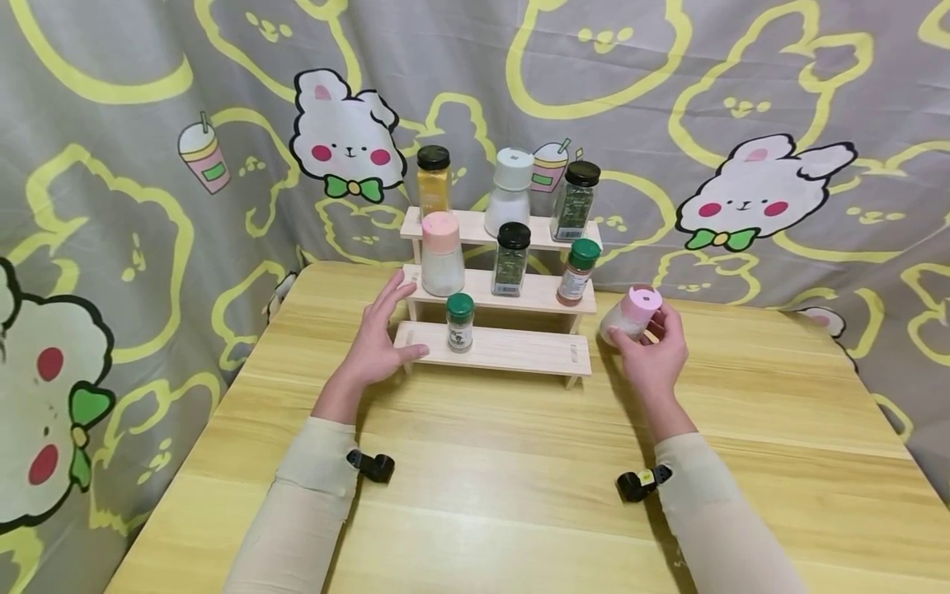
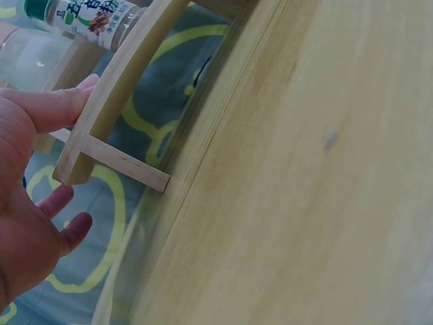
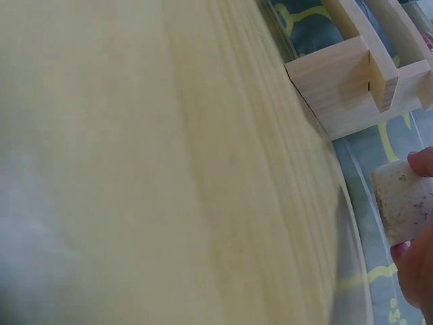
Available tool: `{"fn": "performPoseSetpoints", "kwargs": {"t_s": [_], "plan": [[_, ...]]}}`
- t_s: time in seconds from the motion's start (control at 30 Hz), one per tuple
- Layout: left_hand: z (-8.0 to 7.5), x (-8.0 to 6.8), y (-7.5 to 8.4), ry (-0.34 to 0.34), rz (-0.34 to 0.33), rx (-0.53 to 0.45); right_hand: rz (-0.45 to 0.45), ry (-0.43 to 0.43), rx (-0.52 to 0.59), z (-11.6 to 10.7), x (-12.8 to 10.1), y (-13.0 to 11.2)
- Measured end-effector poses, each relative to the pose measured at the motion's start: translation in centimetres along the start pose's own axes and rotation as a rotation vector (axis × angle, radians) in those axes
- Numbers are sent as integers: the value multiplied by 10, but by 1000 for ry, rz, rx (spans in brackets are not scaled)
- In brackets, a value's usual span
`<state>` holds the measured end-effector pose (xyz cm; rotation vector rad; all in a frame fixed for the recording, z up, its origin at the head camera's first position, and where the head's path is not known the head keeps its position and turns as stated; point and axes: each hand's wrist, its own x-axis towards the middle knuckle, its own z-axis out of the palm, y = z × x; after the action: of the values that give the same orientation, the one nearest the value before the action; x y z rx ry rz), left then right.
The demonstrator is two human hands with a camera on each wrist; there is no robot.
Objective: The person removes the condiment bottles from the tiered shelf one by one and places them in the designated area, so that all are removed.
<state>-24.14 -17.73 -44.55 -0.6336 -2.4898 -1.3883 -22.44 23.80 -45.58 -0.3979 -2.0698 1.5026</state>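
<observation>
My right hand (image 1: 656, 351) grips a clear shaker jar with a pink lid (image 1: 641, 304), tilted, just off the right end of a three-tier wooden rack (image 1: 512, 351). In the right wrist view the jar (image 3: 404, 201) shows its pale, speckled base between thumb and fingers. My left hand (image 1: 378, 334) is at the rack's left end, fingers spread and thumb at the lowest tier; in the left wrist view the thumb (image 2: 61, 108) lies against the tier's edge. A small green-capped spice bottle (image 1: 460, 323) stands on that tier, close to the thumb.
On the middle tier stand a peach-lidded jar (image 1: 443, 256), a black-capped bottle (image 1: 510, 262) and a green-capped bottle (image 1: 577, 272). The top tier bears a yellow spice bottle (image 1: 434, 186), a white-lidded jar (image 1: 510, 194) and a black-capped bottle (image 1: 576, 202). A patterned curtain (image 1: 460, 49) hangs behind the table (image 1: 475, 495).
</observation>
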Motion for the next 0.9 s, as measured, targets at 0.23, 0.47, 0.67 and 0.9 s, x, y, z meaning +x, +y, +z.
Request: {"fn": "performPoseSetpoints", "kwargs": {"t_s": [0.23,0.47,0.67,0.9], "plan": [[-1,1,1,1,19,0,10,-14,1,1,9,5],[-1,0,0,2,15,7,16,-23,20,5,12,4],[-1,-2,1,2,9,8,11,-21,23,6,14,8],[-1,-1,1,6,19,7,4,-17,-1,7,19,16]]}}
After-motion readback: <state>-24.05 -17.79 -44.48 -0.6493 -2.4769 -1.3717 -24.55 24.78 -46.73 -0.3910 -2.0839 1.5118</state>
